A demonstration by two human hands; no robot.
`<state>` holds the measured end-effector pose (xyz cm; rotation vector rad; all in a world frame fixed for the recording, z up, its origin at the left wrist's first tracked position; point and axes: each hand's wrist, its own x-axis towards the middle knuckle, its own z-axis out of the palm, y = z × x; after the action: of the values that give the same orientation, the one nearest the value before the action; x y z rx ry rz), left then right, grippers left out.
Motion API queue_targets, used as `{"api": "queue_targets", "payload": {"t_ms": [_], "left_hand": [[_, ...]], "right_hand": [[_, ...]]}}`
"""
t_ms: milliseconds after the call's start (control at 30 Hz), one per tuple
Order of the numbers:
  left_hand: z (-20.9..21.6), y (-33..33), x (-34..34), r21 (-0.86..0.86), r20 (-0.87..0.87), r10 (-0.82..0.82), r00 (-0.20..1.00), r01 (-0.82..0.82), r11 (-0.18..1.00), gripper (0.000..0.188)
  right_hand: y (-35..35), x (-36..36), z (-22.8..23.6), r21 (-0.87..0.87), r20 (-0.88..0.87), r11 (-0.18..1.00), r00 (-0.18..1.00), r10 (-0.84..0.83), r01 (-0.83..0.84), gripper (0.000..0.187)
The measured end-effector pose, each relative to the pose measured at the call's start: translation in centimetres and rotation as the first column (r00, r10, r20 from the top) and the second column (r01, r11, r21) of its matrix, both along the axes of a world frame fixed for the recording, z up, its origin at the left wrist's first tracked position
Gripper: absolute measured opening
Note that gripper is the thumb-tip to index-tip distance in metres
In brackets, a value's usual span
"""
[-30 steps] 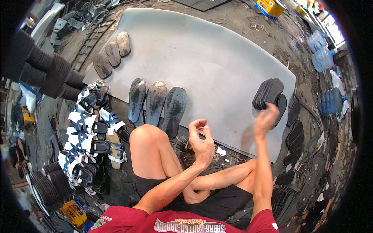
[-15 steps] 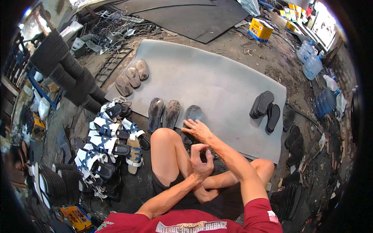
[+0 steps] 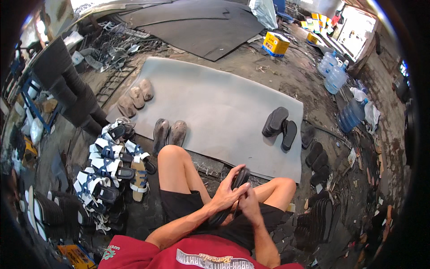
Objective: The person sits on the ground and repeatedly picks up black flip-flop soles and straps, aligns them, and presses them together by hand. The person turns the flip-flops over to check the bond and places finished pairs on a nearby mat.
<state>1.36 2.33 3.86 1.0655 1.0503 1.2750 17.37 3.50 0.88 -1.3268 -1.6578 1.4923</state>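
In the head view, a dark shoe last (image 3: pixel 242 175) is held above the lap (image 3: pixel 270 220); the left hand's (image 3: pixel 226 193) grip is closed around it; the right hand (image 3: pixel 249 205) is curled against it, though how far that grip is drawn together cannot be told. Two shoe lasts (image 3: pixel 178 133) are laid at the near edge of a grey sheet (image 3: pixel 215 98); black soles (image 3: pixel 274 122) are stacked towards its right end; strapped sandals (image 3: pixel 105 166) are heaped at the left.
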Motion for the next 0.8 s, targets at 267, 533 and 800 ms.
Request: {"api": "queue_targets", "payload": {"t_ms": [267,533,800], "left_hand": [[-7.6,-2.5,-1.8,-0.325,0.365,0.132,0.922,-0.006,0.946,0.055],[-5.0,-2.9,-2.7,-0.231,0.534,0.088,0.841,0.045,0.972,0.063],[0.3,-1.9,-9.7,0.046,0.967,-0.001,0.254,-0.168,0.985,0.065]], "right_hand": [[-5.0,1.9,-3.1,-0.482,-0.377,0.875,0.890,-0.256,0.047,0.061],[-5.5,3.8,-3.5,-0.466,-0.622,0.841,0.778,-0.091,-0.274,0.049],[-5.2,2.6,1.6,-0.424,-0.894,0.855,-0.012,-0.448,-0.300,0.068]]}}
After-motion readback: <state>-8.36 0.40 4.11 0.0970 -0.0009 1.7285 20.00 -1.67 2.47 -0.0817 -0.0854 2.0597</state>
